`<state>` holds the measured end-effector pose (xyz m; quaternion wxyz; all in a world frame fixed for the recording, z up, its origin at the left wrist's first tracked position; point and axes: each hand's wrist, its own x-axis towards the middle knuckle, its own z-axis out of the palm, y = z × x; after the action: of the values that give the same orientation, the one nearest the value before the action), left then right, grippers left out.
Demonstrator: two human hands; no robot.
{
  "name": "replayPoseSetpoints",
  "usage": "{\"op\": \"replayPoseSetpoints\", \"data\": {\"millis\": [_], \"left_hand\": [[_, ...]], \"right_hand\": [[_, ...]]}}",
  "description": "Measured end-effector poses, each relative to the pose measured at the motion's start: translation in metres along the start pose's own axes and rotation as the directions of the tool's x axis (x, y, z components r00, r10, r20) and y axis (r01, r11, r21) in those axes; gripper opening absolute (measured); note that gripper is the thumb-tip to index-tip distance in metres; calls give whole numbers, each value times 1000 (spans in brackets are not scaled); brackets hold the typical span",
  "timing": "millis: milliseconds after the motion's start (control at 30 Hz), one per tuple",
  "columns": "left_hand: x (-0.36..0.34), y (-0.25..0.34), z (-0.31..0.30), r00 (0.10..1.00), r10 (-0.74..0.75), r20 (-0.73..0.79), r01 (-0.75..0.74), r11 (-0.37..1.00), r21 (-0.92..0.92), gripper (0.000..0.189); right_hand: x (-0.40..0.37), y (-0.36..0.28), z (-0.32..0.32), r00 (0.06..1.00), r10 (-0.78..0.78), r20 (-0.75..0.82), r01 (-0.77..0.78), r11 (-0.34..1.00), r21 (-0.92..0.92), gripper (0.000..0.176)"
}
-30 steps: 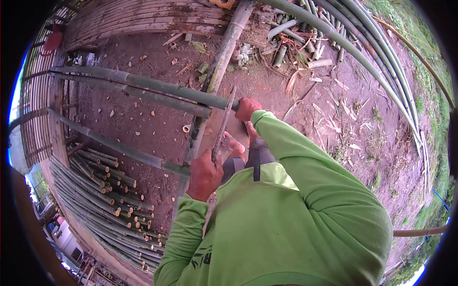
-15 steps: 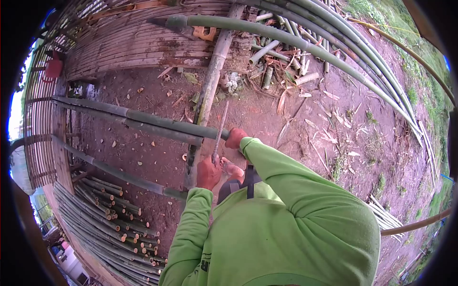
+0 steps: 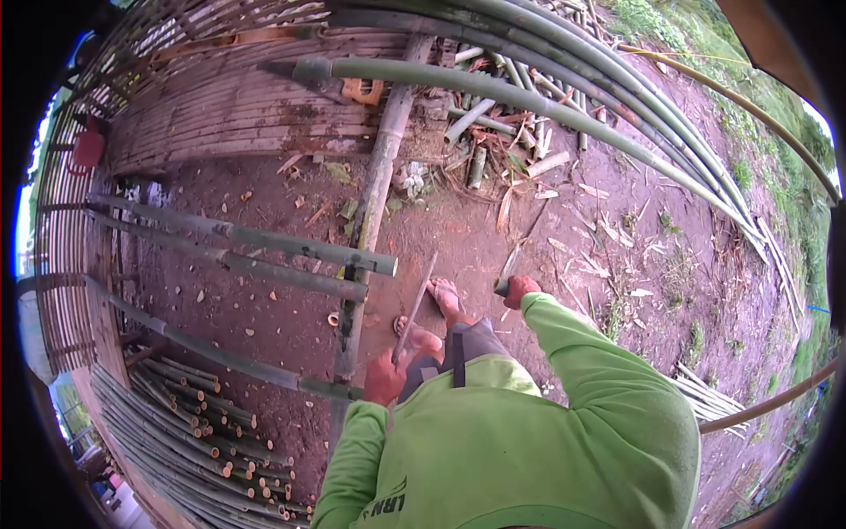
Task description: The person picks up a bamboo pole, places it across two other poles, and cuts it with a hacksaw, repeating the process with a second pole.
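My left hand (image 3: 383,377) is closed around the lower end of a long, narrow, brownish blade (image 3: 416,307), which points up and away from me. Out to the right, my right hand (image 3: 522,291) grips a short dark-green piece of bamboo (image 3: 503,286); most of it is hidden by the fingers. Left of centre, a green bamboo pole (image 3: 308,251) with a pale cut end rests across a thick supporting pole (image 3: 381,176). Just below it lies a second bamboo pole (image 3: 291,278). Both ends are apart from my hands.
A handsaw (image 3: 359,91) lies on the slatted bamboo platform (image 3: 238,115). Long bamboo poles (image 3: 617,106) lean at upper right, above offcuts (image 3: 476,119). Cut poles (image 3: 185,441) are stacked at lower left. My feet (image 3: 445,295) stand on littered dirt.
My right hand has moved right, away from the bamboo pole's end, with a short piece in it. The left hand and blade have dropped lower, away from the pole. The view has shifted slightly.
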<state>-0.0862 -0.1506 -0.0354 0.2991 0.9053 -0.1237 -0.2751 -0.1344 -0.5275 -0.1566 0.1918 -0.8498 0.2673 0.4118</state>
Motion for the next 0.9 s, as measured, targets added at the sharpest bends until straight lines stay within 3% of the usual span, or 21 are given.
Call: {"op": "replayPoseSetpoints", "data": {"millis": [33, 100, 167, 233, 300, 333, 367, 433, 500, 567, 667, 733, 800, 833, 867, 900], "left_hand": [[-13, 8, -15, 995, -62, 84, 62, 998, -6, 31], [-37, -1, -25, 996, 52, 79, -54, 998, 24, 31], [-57, -13, -27, 989, 2, 148, -3, 1000, 8, 33], [-68, -9, -36, 986, -25, 165, 29, 999, -18, 33], [-69, -3, -42, 986, -32, 163, 33, 999, -2, 34], [-69, -2, -44, 988, -27, 152, 23, 999, 26, 34], [-71, 0, -45, 990, -30, 140, 23, 998, 52, 34], [-68, 16, -56, 995, -1, 98, 3, 1000, -16, 34], [-70, 32, -64, 1000, -3, 31, 6, 993, -117, 34], [-69, 38, -69, 998, 11, -58, -24, 971, -240, 35], [-60, 17, -44, 985, -133, -110, 36, 783, -621, 31], [-27, 58, -57, 961, -132, -244, -32, 820, -571, 29], [22, 114, -86, 946, -18, -325, -155, 854, -497, 25], [55, 107, -83, 899, 103, -426, -243, 926, -289, 23], [92, 94, -73, 838, 237, -492, -305, 950, -62, 21], [127, 90, -71, 869, 185, -458, -205, 979, 6, 25]], "right_hand": [[2, 19, -8, 999, 6, -49, -5, 1000, 19, 35], [-2, 41, -49, 992, 39, -124, -38, 999, 6, 32], [-11, 45, -122, 968, 80, -237, -100, 992, -74, 28], [-1, 51, -203, 926, -4, -377, -69, 981, -180, 21], [4, 43, -290, 761, -262, -594, 109, 954, -281, 15], [11, 34, -337, 551, -486, -679, 160, 859, -486, 19], [0, 7, -383, 532, -464, -708, 149, 875, -461, 20], [-10, -35, -465, 317, -596, -738, -2, 777, -629, 29], [-36, -72, -506, 232, -501, -834, -64, 848, -527, 56], [-33, -92, -509, 106, -441, -891, 156, 893, -423, 54], [-2, -97, -445, 177, -496, -850, 384, 830, -405, 55], [34, -77, -360, 230, -593, -772, 503, 751, -427, 53], [52, -43, -253, 493, -580, -649, 545, 787, -290, 50], [54, -22, -197, 707, -465, -532, 471, 872, -135, 56], [58, 8, -137, 804, -435, -405, 412, 899, -149, 58], [50, 34, -89, 921, -344, -185, 329, 938, -108, 63]]}}
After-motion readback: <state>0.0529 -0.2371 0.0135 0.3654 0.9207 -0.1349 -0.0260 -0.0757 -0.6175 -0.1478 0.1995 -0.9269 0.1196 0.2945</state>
